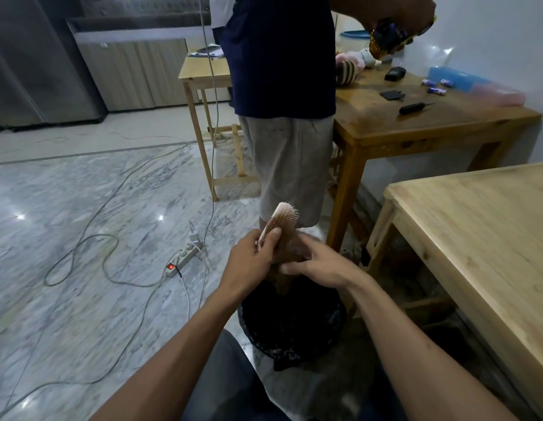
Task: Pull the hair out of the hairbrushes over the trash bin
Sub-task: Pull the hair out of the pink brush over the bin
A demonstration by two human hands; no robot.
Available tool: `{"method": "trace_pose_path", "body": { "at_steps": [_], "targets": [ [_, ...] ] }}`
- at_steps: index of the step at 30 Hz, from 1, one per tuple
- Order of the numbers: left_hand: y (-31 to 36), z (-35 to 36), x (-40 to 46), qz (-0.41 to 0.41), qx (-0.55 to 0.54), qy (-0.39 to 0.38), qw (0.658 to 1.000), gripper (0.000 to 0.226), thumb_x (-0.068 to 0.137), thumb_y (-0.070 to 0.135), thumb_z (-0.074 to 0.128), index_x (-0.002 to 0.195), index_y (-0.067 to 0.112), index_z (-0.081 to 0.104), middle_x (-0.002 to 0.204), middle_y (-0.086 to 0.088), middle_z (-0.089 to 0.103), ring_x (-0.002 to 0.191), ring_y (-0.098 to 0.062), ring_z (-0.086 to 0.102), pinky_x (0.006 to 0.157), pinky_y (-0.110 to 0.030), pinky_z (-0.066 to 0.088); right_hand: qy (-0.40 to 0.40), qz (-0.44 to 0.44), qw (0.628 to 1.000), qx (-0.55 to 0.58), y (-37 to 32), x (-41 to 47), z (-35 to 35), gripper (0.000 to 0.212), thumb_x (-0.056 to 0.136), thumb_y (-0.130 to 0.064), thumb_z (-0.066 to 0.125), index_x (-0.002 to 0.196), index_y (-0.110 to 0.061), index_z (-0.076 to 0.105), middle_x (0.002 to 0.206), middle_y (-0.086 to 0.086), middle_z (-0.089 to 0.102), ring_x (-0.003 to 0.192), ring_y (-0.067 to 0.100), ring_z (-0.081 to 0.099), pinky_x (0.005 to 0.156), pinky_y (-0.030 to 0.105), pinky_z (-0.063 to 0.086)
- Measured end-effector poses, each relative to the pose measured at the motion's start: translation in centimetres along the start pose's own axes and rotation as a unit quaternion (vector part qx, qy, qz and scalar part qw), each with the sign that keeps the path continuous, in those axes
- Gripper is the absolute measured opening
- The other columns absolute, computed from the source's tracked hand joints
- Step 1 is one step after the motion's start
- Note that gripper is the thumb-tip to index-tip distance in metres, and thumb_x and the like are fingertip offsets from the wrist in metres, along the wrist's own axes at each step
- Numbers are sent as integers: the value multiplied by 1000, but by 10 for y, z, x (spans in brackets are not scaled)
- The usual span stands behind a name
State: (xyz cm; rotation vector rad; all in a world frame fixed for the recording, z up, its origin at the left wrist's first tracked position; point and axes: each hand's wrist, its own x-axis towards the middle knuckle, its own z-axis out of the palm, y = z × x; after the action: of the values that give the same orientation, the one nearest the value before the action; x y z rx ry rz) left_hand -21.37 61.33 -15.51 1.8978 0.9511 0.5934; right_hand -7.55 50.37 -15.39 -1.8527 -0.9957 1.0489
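Directly beneath both hands sits the trash bin [258, 335], lined with a black bag; its inside is too dark to tell what has already dropped in. Above it, the left hand [249, 262] is closed around the lower part of a pink paddle hairbrush [277, 221], thumb pressed on the bristle face. The brush's long axis runs up and away from the hands, head topmost, bristles facing toward the right hand [318, 265]. That right hand is curled shut on a thick brown mat of hair [290, 247], which still clings to the bristles above and trails down past the fingers toward the bin's mouth. The right hand lies just beside the left, lower along the brush, so the likely pull is downward and off the bristles, straight over the bin.

To the right of the hands stands a pale wooden table [482, 226]. Beyond the hands another person [282, 86] stands, and to their right a darker wooden table [416, 123] carries small dark objects, batteries [437, 91] and plastic boxes. Left of the hands, a power strip [182, 259] and cables lie on the marble floor.
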Motion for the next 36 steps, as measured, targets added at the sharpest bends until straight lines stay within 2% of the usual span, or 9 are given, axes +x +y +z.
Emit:
{"method": "trace_pose_path", "body": {
  "at_steps": [4, 7, 11, 18, 23, 26, 29, 32, 36],
  "targets": [
    [13, -11, 6, -77, -158, -7, 984, 40, 99, 52, 55, 85, 14, 54, 56, 2, 46, 42, -13, 41, 41, -25, 30, 86, -27, 994, 58, 9, 0, 8, 16, 97, -27, 70, 105, -18, 81, 88, -2, 82, 80, 2, 74, 91, 29, 58],
    [17, -25, 14, -143, -250, 19, 958, 36, 101, 47, 55, 94, 12, 49, 62, -7, 38, 40, -14, 31, 41, -23, 21, 133, -22, 991, 18, 10, -5, 3, 17, 100, -29, 67, 99, -20, 82, 71, -6, 75, 55, -9, 62, 59, 8, 46],
    [24, -32, 27, -184, -313, 77, 929, 35, 102, 45, 54, 101, 10, 52, 58, -8, 42, 35, -15, 33, 39, -22, 23, 148, -21, 988, 28, 9, -2, -2, 16, 99, -24, 69, 106, -15, 81, 69, -4, 73, 48, -11, 58, 49, 2, 38],
    [27, -99, 65, -169, -343, 219, 898, 45, 103, 53, 47, 86, 12, 50, 61, -5, 42, 37, -13, 36, 39, -22, 29, 182, 101, 978, 7, 49, -4, -16, 16, 99, -25, 68, 95, -20, 82, 81, 2, 79, 78, 11, 72, 62, 18, 49],
    [14, -73, 43, -123, -188, 118, 967, 46, 102, 52, 49, 96, 7, 56, 64, -8, 47, 43, -18, 40, 44, -27, 30, 134, 132, 982, -12, 40, 7, -2, 26, 103, -25, 61, 124, -16, 74, 114, -3, 77, 114, 17, 68, 90, 28, 48],
    [2, -43, 24, -97, -167, 65, 979, 44, 99, 54, 51, 91, 12, 49, 59, -5, 40, 40, -17, 36, 42, -28, 26, 54, 152, 984, -71, 16, 9, -1, 63, 95, -15, 62, 155, -23, 45, 152, 5, 52, 127, 24, 55, 91, 30, 47],
    [-12, -24, 15, -80, -102, 12, 991, 52, 95, 61, 53, 88, 9, 51, 58, -5, 44, 43, -19, 41, 46, -32, 31, 50, 108, 993, 15, 5, 6, -6, 87, 77, -16, 63, 158, -34, 37, 164, 3, 36, 141, 25, 42, 100, 35, 43],
    [-13, -9, 10, -57, -66, -20, 996, 54, 88, 68, 54, 80, 15, 55, 57, -1, 50, 49, -20, 46, 58, -40, 36, -16, 20, 991, 133, 6, 9, -3, 79, 69, -27, 70, 146, -38, 53, 157, -2, 50, 143, 15, 44, 117, 40, 36],
    [-7, -1, 12, -43, -45, -32, 998, 49, 90, 64, 55, 76, 18, 55, 59, -1, 57, 52, -21, 54, 56, -37, 40, -13, -42, 980, 196, 14, 13, 17, 19, 90, -28, 77, 106, -20, 81, 99, 3, 79, 98, 18, 71, 99, 41, 48]
  ]
}}
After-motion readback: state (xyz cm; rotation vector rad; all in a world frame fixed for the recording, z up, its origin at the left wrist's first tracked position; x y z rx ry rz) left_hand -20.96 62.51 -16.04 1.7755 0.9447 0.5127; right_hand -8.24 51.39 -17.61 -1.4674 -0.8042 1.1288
